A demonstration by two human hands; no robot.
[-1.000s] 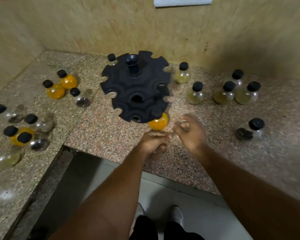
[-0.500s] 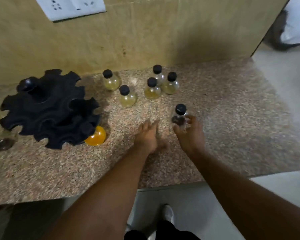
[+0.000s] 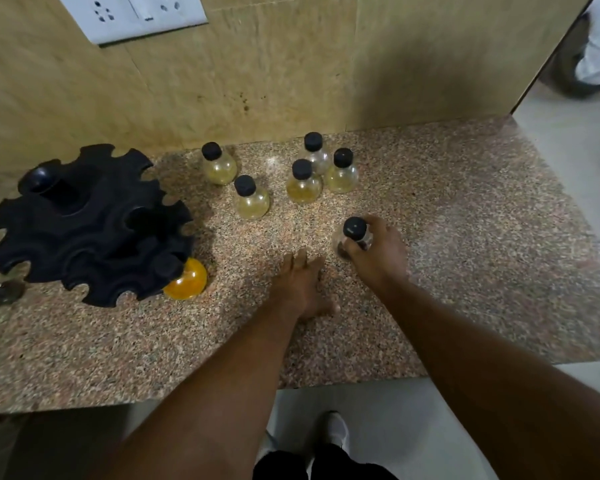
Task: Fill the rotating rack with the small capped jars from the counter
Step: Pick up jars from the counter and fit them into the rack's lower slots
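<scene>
Filling the rack (image 3: pixel 87 223): barely begun
One orange jar (image 3: pixel 187 280) sits in it; to its right, the right hand (image 3: pixel 378 254) grips a dark jar (image 3: pixel 354 230), the left hand (image 3: pixel 300 282) lies flat, and five pale jars (image 3: pixel 252 199) wait.

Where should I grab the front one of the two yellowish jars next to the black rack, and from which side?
Probably the narrow neck just under its black cap, coming from above and the near side. The jar stands upright, its round belly is wider than the neck, and the counter just in front of it is free.
</scene>
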